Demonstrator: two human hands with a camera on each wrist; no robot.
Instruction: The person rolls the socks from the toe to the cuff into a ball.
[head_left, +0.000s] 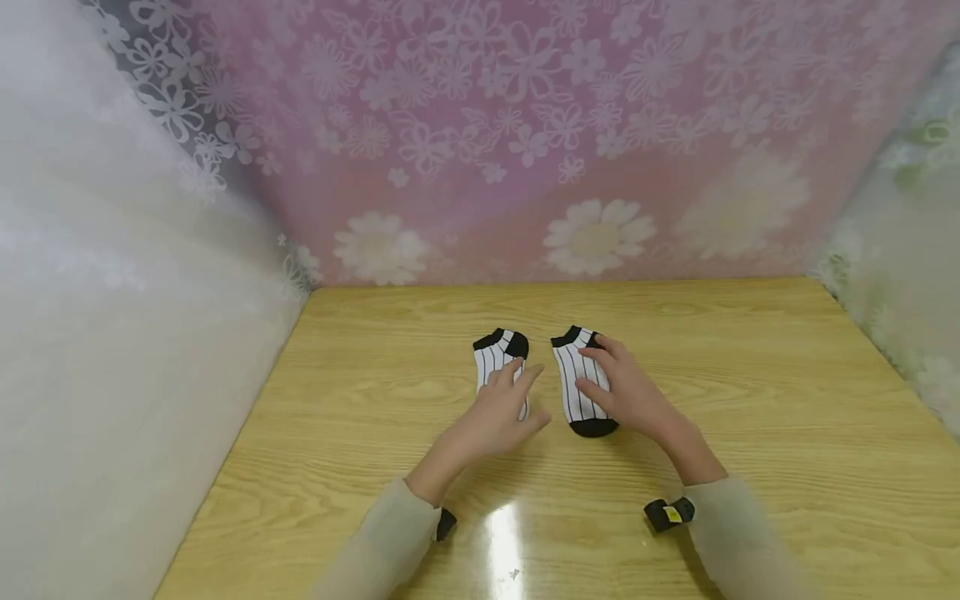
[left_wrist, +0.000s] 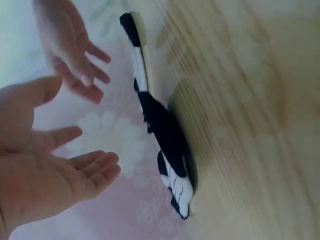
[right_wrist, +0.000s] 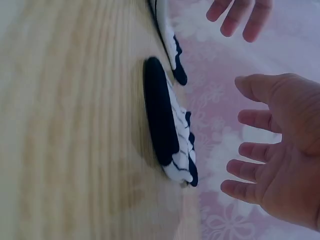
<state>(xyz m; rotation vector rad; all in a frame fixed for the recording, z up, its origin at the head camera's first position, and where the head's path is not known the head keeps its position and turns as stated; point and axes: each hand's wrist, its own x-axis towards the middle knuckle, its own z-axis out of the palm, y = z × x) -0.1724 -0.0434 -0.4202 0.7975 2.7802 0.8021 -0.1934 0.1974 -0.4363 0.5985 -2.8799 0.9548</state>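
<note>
Two short white socks with thin black stripes and black toes, heels and cuffs lie flat, side by side, on the table. My left hand [head_left: 498, 417] hovers over the left sock [head_left: 491, 360] and hides its lower part. Above the right side of the right sock [head_left: 577, 387] is my right hand [head_left: 630, 392], covering part of its heel. In the left wrist view the left hand [left_wrist: 55, 160] has its fingers spread, apart from the socks. The right wrist view shows the right hand [right_wrist: 280, 150] with fingers extended, also clear of the sock [right_wrist: 162, 115] and holding nothing.
The wood-grain table [head_left: 360, 500] ends at a pink flowered backdrop [head_left: 465, 167] behind. A pale sheet [head_left: 135, 292] hangs at the left and another flowered one [head_left: 915, 275] at the right. Black wrist straps [head_left: 663, 515] sit at the sleeves.
</note>
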